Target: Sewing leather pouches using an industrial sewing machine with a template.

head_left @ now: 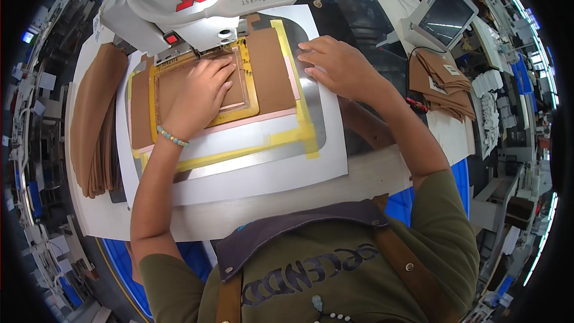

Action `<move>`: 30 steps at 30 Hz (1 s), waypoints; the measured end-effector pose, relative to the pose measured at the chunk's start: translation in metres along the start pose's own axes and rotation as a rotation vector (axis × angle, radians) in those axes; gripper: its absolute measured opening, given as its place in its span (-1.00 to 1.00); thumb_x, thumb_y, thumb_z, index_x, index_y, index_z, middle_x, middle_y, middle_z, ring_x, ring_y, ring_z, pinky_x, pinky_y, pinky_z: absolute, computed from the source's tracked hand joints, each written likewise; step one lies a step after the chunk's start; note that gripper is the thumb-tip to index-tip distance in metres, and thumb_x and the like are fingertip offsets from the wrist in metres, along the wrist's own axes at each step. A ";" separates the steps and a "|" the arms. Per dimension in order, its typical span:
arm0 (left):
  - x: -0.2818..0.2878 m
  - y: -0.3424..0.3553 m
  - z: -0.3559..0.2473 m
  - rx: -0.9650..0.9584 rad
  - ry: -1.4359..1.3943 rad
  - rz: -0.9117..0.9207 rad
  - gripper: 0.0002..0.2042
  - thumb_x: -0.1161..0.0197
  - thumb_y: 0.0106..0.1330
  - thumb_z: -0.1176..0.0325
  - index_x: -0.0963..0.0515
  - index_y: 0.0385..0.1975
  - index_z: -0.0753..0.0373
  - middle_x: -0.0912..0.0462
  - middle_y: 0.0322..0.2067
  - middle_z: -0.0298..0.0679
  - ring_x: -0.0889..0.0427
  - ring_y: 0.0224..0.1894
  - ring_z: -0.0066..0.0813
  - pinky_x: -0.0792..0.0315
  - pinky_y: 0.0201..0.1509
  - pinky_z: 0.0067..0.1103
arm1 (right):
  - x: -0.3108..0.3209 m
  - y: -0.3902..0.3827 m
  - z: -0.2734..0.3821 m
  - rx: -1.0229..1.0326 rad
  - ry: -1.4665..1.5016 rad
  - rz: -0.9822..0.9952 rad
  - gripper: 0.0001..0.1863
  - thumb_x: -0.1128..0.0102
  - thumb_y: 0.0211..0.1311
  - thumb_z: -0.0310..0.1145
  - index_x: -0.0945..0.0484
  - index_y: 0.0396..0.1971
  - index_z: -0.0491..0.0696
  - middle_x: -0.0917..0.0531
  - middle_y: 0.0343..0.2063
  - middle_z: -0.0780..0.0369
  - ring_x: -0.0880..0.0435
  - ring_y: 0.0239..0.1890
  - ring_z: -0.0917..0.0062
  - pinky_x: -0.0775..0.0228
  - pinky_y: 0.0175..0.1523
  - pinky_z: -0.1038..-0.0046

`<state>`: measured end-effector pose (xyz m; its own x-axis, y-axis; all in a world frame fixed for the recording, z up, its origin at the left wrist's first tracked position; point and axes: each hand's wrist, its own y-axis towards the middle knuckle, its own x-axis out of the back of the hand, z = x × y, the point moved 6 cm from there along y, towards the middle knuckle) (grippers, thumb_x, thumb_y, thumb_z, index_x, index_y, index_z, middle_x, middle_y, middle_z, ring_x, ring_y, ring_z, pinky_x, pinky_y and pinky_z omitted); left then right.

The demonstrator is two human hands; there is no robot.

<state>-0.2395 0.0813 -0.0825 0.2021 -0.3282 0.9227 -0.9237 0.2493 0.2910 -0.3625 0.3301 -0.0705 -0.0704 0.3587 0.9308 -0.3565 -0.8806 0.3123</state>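
Note:
A grey sewing machine head (161,12) overhangs a brown fabric piece (272,63) on a taped template board (239,146). A yellow frame (251,101) with a clear inner edge lies over the fabric beneath the machine. My left hand (206,90), with a beaded bracelet on its wrist, rests fingers down on the fabric inside the frame, just in front of the machine's foot. My right hand (329,66) is at the board's upper right edge, fingers spread and slightly bent, with nothing visible in it. The needle area is partly hidden.
Long folded brown fabric pieces (92,125) are stacked on the left of the table (251,221). On the right are a small screen on a stand (448,9) and brown pieces with white labels (442,96). Blue bins (457,176) show below the table edge.

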 end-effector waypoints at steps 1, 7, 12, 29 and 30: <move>0.001 -0.003 0.002 0.005 -0.024 0.003 -0.63 -0.26 0.49 0.45 -0.59 0.26 0.35 -0.61 0.29 -0.08 -0.53 0.32 -0.04 -0.41 0.47 -0.26 | 0.000 0.000 0.002 0.000 0.003 0.004 -0.70 -0.24 0.43 -0.28 -0.75 0.01 -0.10 -0.72 0.18 0.15 -0.62 0.25 0.27 -0.55 0.25 0.22; 0.027 -0.034 0.012 0.057 -0.042 0.023 -0.67 -0.26 0.50 0.44 -0.64 0.21 0.31 -0.63 0.30 -0.13 -0.50 0.41 -0.08 -0.38 0.51 -0.26 | -0.014 0.021 0.030 0.102 0.118 0.063 -0.69 -0.29 0.41 -0.32 -0.72 0.06 -0.11 -0.69 0.22 0.14 -0.61 0.26 0.25 -0.50 0.33 0.21; 0.026 -0.052 0.015 0.061 -0.173 0.111 -0.60 -0.34 0.47 0.35 -0.64 0.27 0.27 -0.58 0.40 -0.17 -0.41 0.53 -0.10 -0.33 0.56 -0.25 | -0.028 0.061 0.075 0.225 0.139 0.106 -0.67 -0.24 0.39 -0.44 -0.71 0.11 -0.09 -0.70 0.22 0.18 -0.64 0.27 0.32 -0.53 0.31 0.26; 0.022 -0.052 0.016 -0.058 -0.297 0.262 -0.44 -0.48 0.33 0.14 -0.65 0.36 0.00 -0.35 0.58 -0.22 -0.17 0.66 0.02 -0.09 0.68 -0.10 | -0.060 0.071 0.096 0.315 -0.076 0.068 -0.52 -0.24 0.37 -0.41 -0.61 0.28 -0.10 -0.71 0.18 0.22 -0.64 0.26 0.42 -0.47 0.19 0.37; 0.021 -0.051 0.016 -0.048 -0.281 0.265 -0.44 -0.48 0.33 0.13 -0.65 0.36 -0.01 -0.36 0.58 -0.22 -0.17 0.66 0.01 -0.08 0.69 -0.10 | -0.060 0.071 0.095 0.309 -0.080 0.072 -0.52 -0.25 0.37 -0.41 -0.61 0.29 -0.10 -0.71 0.19 0.21 -0.64 0.27 0.41 -0.47 0.20 0.36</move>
<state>-0.1936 0.0479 -0.0822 -0.1443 -0.4818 0.8643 -0.9145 0.3986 0.0696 -0.2952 0.2171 -0.0861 -0.0079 0.2773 0.9608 -0.0525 -0.9596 0.2765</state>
